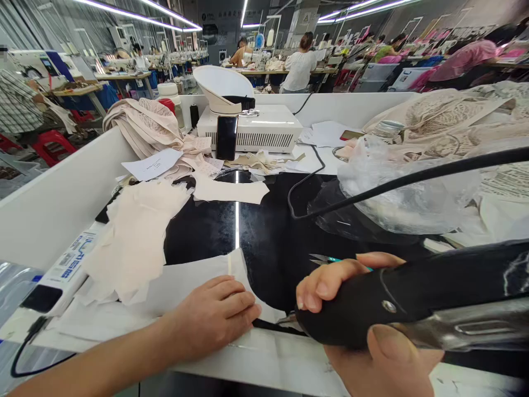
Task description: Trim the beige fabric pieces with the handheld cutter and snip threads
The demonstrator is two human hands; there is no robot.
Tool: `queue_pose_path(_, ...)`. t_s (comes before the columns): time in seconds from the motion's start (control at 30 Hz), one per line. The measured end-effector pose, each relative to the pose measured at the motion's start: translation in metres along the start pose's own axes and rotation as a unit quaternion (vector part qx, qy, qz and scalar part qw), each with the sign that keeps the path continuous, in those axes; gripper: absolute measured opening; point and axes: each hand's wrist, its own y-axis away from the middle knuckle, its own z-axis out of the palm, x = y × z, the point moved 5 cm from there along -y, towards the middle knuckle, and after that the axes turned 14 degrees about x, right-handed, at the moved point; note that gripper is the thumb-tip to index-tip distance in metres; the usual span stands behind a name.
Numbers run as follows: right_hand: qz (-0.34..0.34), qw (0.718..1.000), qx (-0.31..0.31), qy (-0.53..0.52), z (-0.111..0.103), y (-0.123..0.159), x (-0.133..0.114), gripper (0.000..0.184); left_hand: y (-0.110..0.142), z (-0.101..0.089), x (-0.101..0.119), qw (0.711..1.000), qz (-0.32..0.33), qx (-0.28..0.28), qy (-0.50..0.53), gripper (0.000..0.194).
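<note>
My left hand (217, 309) lies flat, fingers stretched out, on a white cloth piece (182, 281) near the front edge of the black work surface. My right hand (386, 358) is wrapped round a thick black corded power tool (351, 314) with a metal lever. The tool's narrow metal tip is at the right corner of the cloth, just right of my left fingertips; whether it touches is hard to tell. Behind my right fingers lie small snips with teal handles (324, 258), partly hidden.
A pile of cream cut pieces (136, 237) lies left, with one curved piece (229, 190) further back. A vented white box (252, 129), a phone (227, 138) and a white visor (223, 88) stand behind. Plastic bags (397, 193) and a black cable (413, 179) occupy the right.
</note>
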Motion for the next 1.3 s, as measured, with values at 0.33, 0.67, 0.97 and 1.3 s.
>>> queue_pose_path(0.33,-0.015,1.000,0.004,0.011,-0.002,-0.002,0.006,0.041,-0.007,-0.018,-0.008,0.998,-0.047,0.004,0.051,0.027)
queue_pose_path(0.67,-0.029,0.999,0.014,-0.013,-0.011,-0.013,0.004,0.038,0.007,-0.040,-0.036,0.998,-0.052,-0.027,-0.005,0.031)
queue_pose_path(0.97,-0.025,0.999,0.011,-0.020,-0.011,-0.009,0.008,0.038,0.007,-0.038,-0.035,0.999,-0.038,-0.023,-0.008,0.032)
queue_pose_path(1.3,-0.032,0.999,0.009,-0.015,-0.010,-0.009,0.007,0.036,0.008,-0.037,-0.035,0.998,-0.046,-0.031,-0.003,0.033)
